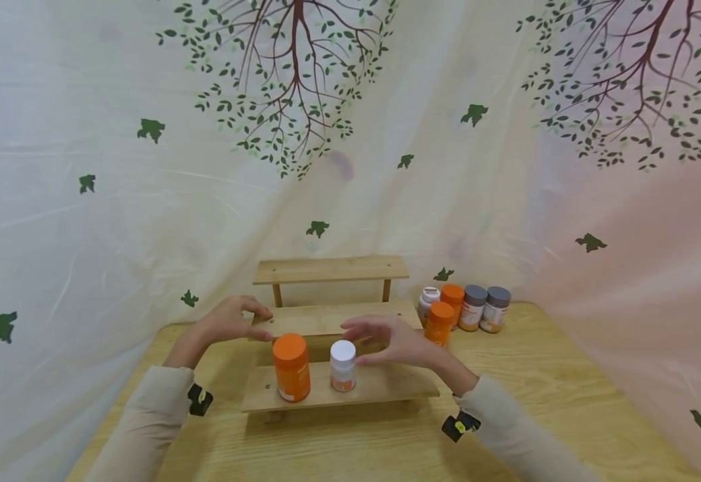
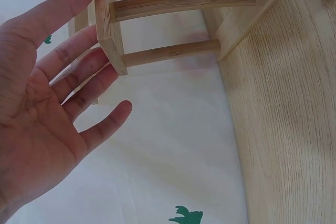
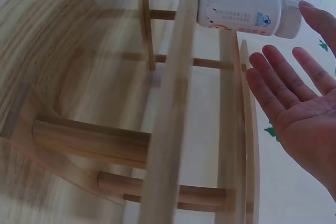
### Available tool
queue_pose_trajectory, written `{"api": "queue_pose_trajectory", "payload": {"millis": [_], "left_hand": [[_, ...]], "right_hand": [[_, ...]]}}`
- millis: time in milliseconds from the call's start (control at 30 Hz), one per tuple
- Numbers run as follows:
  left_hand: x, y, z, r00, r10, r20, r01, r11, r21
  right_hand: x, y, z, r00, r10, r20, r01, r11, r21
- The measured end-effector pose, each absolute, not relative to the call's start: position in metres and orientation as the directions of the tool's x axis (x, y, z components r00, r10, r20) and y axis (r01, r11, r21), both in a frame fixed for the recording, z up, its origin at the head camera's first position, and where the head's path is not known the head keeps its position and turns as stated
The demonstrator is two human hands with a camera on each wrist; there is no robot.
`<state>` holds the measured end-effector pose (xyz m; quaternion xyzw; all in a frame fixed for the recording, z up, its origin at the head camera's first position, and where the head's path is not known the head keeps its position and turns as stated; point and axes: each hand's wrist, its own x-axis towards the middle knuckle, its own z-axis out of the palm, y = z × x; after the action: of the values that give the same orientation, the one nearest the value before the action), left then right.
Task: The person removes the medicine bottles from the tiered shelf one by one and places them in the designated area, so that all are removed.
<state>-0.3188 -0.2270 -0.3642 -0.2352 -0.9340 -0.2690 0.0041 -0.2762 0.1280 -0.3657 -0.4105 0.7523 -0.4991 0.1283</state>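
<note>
A white bottle (image 1: 343,366) with a white cap stands upright on the lowest step of a wooden three-step rack (image 1: 386,385). Beside it, on the left, stands a larger orange bottle (image 1: 292,368). My right hand (image 1: 389,338) is just right of the white bottle, fingers spread and fairly straight; in the right wrist view its thumb tip is right at the cap. My left hand (image 1: 229,320) is at the left end of the middle step (image 1: 326,320). There, its extended fingers (image 2: 79,69) lie along the step's end, with the thumb near the front edge.
Right of the rack, several bottles stand grouped on the wooden table (image 1: 543,375): a small white one (image 1: 428,301), orange ones (image 1: 439,325) and grey-capped ones (image 1: 495,310). A light curtain (image 1: 217,221) printed with leaves and branches hangs behind.
</note>
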Motion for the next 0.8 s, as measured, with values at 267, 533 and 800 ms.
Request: {"api": "queue_pose_trajectory", "payload": {"millis": [267, 533, 800], "left_hand": [[-0.319, -0.228, -0.364, -0.887, 0.440, 0.139, 0.445, 0.736, 0.511], [-0.319, -0.227, -0.365, -0.888, 0.438, 0.140, 0.447, 0.750, 0.487], [-0.321, -0.227, -0.367, -0.897, 0.422, 0.128, 0.427, 0.759, 0.491]], "right_hand": [[-0.288, 0.125, -0.386, -0.638, -0.745, 0.196, -0.482, 0.188, -0.855], [-0.281, 0.122, -0.383, -0.616, -0.765, 0.191, -0.457, 0.150, -0.877], [-0.279, 0.119, -0.384, -0.618, -0.763, 0.190, -0.456, 0.151, -0.877]]}}
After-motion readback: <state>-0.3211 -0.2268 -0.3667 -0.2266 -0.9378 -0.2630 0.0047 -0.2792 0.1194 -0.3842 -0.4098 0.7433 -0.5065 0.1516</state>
